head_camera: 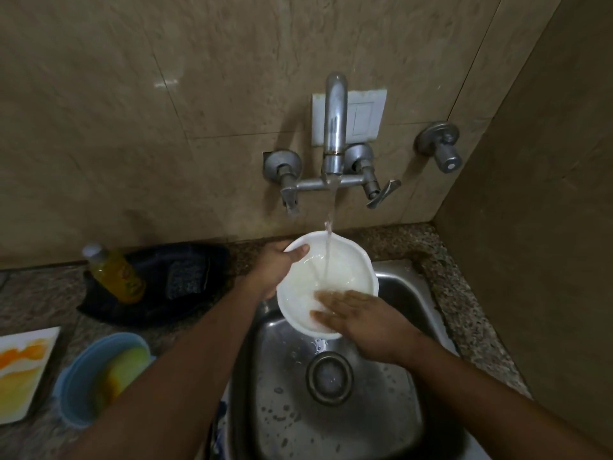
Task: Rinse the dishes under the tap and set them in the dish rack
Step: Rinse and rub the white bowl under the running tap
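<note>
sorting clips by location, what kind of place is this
Most likely a home kitchen sink corner: a steel sink set in a speckled stone counter, a wall tap running, and a dish soap bottle beside it.

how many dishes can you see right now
3: a white bowl held under the tap, a blue bowl on the counter left of the sink, a stained white plate at the left edge. Others may lie off-frame.

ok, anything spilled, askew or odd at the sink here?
Nothing spilled or damaged. One oddity: a white switch plate sits on the wall right behind the running tap, close to the water. The left hand grips the white bowl under the stream.
</note>
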`<control>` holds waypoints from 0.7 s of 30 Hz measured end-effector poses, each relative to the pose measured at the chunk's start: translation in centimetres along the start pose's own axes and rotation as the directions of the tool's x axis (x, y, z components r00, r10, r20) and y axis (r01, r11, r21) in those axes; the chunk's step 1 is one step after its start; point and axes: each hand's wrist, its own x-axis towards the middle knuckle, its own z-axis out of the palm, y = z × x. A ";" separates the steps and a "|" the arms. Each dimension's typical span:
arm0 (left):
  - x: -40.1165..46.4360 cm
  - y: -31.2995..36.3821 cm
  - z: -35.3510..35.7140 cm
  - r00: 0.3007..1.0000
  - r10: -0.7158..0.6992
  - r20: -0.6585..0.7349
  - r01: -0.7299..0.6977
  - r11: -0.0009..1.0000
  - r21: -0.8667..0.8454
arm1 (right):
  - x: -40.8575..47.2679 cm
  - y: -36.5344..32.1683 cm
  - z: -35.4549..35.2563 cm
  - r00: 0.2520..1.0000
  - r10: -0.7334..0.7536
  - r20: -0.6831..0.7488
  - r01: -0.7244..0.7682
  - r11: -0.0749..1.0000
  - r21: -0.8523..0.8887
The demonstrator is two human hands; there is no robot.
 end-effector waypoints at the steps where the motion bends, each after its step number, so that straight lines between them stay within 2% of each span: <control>1: 0.0 -0.3 0.2 0.999 0.022 -0.042 -0.023 0.999 -0.023 | 0.2 -0.2 0.2 0.999 0.041 0.019 -0.042 0.998 0.037; 4: -0.2 -1.0 0.6 0.992 0.020 -0.121 -0.036 0.991 -0.128 | 1.6 -2.3 0.7 0.986 0.165 -0.001 -0.163 0.977 0.137; 7: -1.0 -1.7 1.2 0.992 -0.016 -0.129 -0.017 0.969 -0.246 | 3.7 -5.0 0.0 0.975 0.214 -0.054 -0.192 0.944 0.268; 9: -1.6 -2.2 1.0 0.986 -0.048 -0.158 0.001 0.959 -0.285 | 3.1 -4.7 -0.3 0.976 0.204 -0.070 -0.179 0.947 0.267; 11: -2.0 -3.1 0.4 0.971 -0.092 -0.222 0.031 0.964 -0.264 | 1.2 -2.9 -0.4 0.986 0.159 -0.057 -0.147 0.975 0.168; 13: -2.0 -3.6 0.3 0.958 -0.097 -0.272 0.039 0.977 -0.210 | 0.6 -1.7 0.1 0.975 0.216 -0.060 -0.210 0.973 0.094; 15: -1.9 -3.4 0.5 0.954 -0.063 -0.295 0.011 0.985 -0.174 | 2.1 -3.0 0.1 0.953 0.299 -0.046 -0.290 0.947 0.141; 16: -1.8 -3.2 0.5 0.954 -0.035 -0.298 -0.011 0.989 -0.150 | 2.9 -4.2 0.4 0.954 0.294 -0.050 -0.280 0.941 0.191; 19: -1.9 -2.7 -0.2 0.966 0.028 -0.255 -0.055 0.993 -0.100 | 2.1 -5.8 0.7 0.987 0.157 -0.034 -0.140 0.942 0.304; 21: -2.4 -3.5 -0.5 0.970 -0.005 -0.241 -0.018 0.995 -0.094 | 0.7 -4.1 0.1 0.988 0.147 -0.048 -0.130 0.958 0.257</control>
